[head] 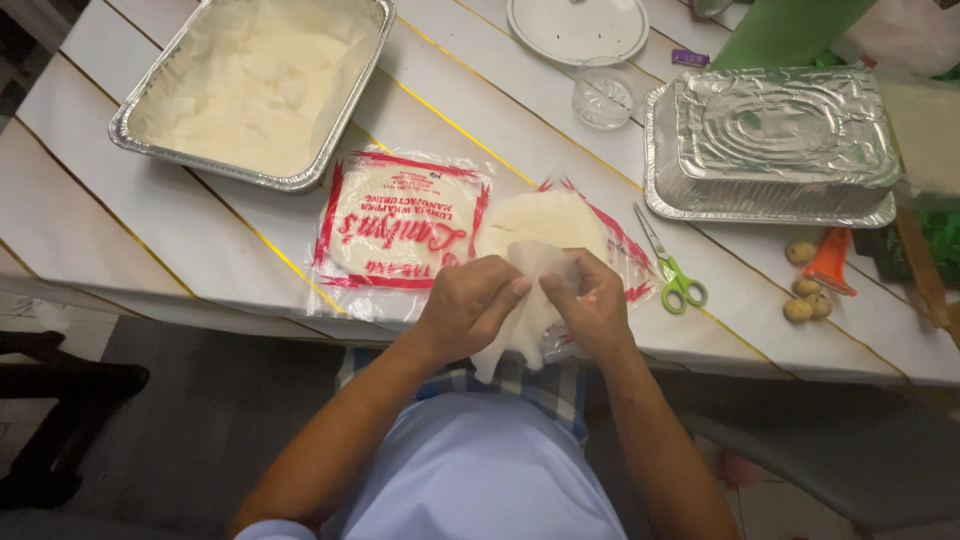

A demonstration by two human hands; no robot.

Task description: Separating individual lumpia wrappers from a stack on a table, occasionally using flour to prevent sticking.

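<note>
Both hands work at the near edge of the white table (150, 240), which is crossed by thin yellow lines. The left hand (468, 308) and the right hand (592, 305) meet over one thin, pale, translucent wrapper sheet (528, 300). Each hand is mostly closed, with fingertips pinched on the sheet's upper edge, left from the left side and right from the right side. The sheet hangs limp between them and drapes down past the table edge toward the person's lap.

Just behind the hands lies a round stack of wrappers (545, 222) on its opened clear plastic packet with red trim (628, 252); whether the held sheet is fully clear of the stack is hard to tell, as the hands cover the join. Beside it on the left lies a sealed packet of wrappers (398, 232), clear with red printing, flat on the table.

Toward the far left corner sits an open foil tray (135, 118) lined with separated pale sheets. Toward the right edge stands a foil tray with another foil tray turned upside down on it as a lid (780, 130). Green-handled scissors (668, 270) lie just to the right of the opened packet. Farther right lie an orange peeler (830, 262) and a few small brownish potatoes (805, 298). At the far edge sit a small clear glass (604, 92) and a white plate (578, 28), close together.
</note>
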